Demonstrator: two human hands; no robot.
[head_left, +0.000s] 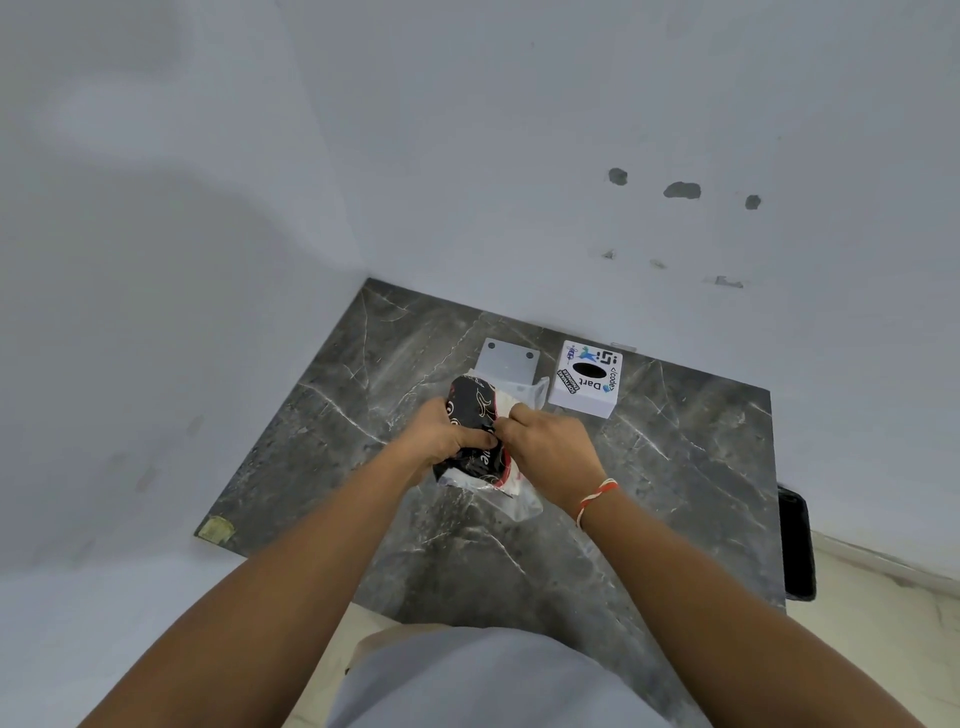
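Note:
A black tissue packet (474, 410) with white swirls, red trim and clear plastic wrapping is held just above the dark marble table (675, 467). My left hand (441, 436) grips its left side, thumb across the black wrapper. My right hand (550, 447) pinches the packet's right side where white tissue shows. A white tissue box (584, 382) with stickers and a dark oval slot stands behind the hands to the right.
A flat grey lid or plate (509, 361) with two dark dots lies behind the packet, against the white wall. A yellowish sticker (217, 529) marks the table's front left corner. A black object (797, 545) sits past the table's right edge.

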